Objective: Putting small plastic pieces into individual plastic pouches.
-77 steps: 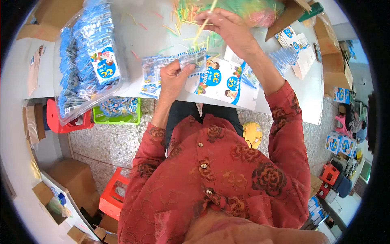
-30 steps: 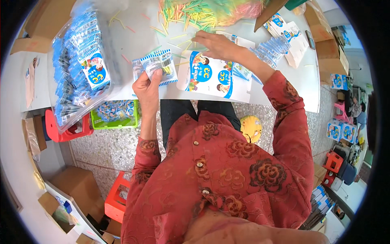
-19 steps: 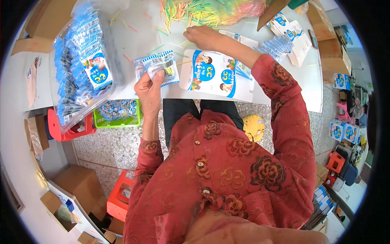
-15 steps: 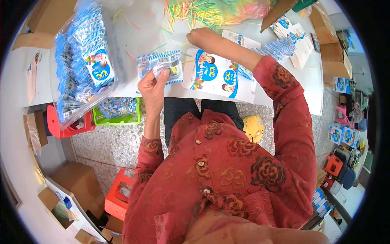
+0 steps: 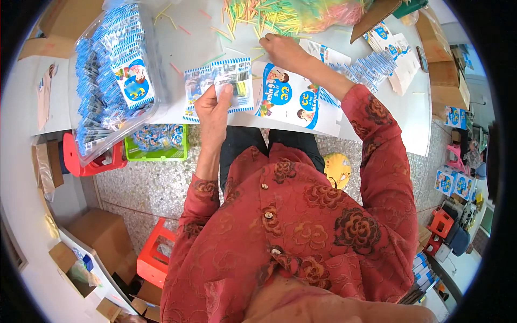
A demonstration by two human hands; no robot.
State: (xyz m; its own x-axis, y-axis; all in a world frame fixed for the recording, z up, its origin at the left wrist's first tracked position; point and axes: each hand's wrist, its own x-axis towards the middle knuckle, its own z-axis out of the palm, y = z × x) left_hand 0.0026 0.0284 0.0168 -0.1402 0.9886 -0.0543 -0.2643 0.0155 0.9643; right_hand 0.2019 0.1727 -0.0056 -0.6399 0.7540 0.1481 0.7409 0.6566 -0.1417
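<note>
My left hand (image 5: 214,107) is closed at the table's near edge, thumb on top, pinching a blue-and-white plastic packet (image 5: 237,70) with something yellow-green showing in it. More such packets (image 5: 198,81) lie under and beside it. To the right, my right hand (image 5: 284,53) is closed with its fingertips pressed together, just below the heap of short coloured sticks (image 5: 264,19). What its fingers hold, if anything, is too small to make out. Under my right forearm lie flat printed cartons (image 5: 283,110) in white and blue.
A clear plastic tub (image 5: 156,81) full of packets stands at the left, overhanging the table edge. Loose packets (image 5: 371,67) and cardboard boxes (image 5: 441,81) are at the right. Below the table are a green basket (image 5: 156,155) and a red stool (image 5: 156,255).
My left hand has shifted slightly right with the packet, which now lies flatter and more spread. My right hand has moved a little right and up, its fingertips still together.
</note>
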